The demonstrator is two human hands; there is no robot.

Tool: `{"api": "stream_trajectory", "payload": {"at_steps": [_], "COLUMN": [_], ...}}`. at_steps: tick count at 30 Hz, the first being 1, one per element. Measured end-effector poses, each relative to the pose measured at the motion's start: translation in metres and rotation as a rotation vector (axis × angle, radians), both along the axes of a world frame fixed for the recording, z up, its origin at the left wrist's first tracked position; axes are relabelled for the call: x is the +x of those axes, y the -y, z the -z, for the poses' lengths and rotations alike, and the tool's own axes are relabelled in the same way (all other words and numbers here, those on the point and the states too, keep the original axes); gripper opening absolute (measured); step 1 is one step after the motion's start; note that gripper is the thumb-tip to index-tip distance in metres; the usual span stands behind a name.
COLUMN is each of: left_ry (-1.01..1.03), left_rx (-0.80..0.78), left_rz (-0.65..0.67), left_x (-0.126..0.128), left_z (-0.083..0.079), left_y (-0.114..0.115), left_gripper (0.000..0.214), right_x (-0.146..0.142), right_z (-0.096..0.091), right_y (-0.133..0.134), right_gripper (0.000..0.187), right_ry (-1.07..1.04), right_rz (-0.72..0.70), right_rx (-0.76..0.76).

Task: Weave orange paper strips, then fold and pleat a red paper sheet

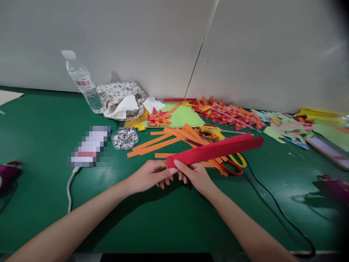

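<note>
A long folded strip of red paper (215, 148) is held above the table, tilted up toward the right. My right hand (196, 176) grips its near end, thumb on top and fingers curled beneath. At the left end of the same strip, my left hand (152, 175) pinches the corner between thumb and fingers. Behind and below the red paper lie loose orange paper strips (152, 146), partly covered by it. Scissors with red and yellow handles (236, 165) lie just beyond, their blades hidden under the strip.
On the green table (152, 225) are a clear case of googly eyes (124, 138), a phone (91, 145) with a cable, and a leaning water bottle (84, 82). Woven paper fish (226, 113) lie along the wall beside a light green sheet (185, 115). A black cord (275, 207) runs at right.
</note>
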State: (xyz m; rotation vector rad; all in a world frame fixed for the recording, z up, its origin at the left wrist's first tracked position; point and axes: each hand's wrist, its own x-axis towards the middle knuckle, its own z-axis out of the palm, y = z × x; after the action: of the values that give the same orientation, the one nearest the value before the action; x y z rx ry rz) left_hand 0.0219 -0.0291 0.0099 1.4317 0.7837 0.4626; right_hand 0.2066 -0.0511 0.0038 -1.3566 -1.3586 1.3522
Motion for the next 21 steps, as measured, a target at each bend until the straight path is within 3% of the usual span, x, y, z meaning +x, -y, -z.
{"api": "stream_trajectory", "payload": {"at_steps": [8, 14, 18, 21], "left_ry": [0.087, 0.03, 0.052, 0.062], "left_rx": [0.071, 0.062, 0.052, 0.055], "left_rz": [-0.051, -0.127, -0.134, -0.064], "left_x": [-0.0021, -0.0052, -0.0051, -0.0045], "left_z": [-0.0097, -0.0054, -0.0009, -0.0015], "left_y": [0.0004, -0.0014, -0.0018, 0.0001], "left_gripper": [0.035, 0.035, 0.033, 0.029], "right_x": [-0.0034, -0.0011, 0.0004, 0.0014], "right_z": [-0.006, -0.0034, -0.0013, -0.0015], "right_y": [0.0025, 0.0014, 0.0019, 0.0033], "right_gripper": [0.055, 0.06, 0.06, 0.06], "right_ry": [-0.049, -0.037, -0.019, -0.019], "right_rz": [-0.012, 0.066, 0.015, -0.076], "right_rx": [-0.071, -0.045, -0.05, -0.063]}}
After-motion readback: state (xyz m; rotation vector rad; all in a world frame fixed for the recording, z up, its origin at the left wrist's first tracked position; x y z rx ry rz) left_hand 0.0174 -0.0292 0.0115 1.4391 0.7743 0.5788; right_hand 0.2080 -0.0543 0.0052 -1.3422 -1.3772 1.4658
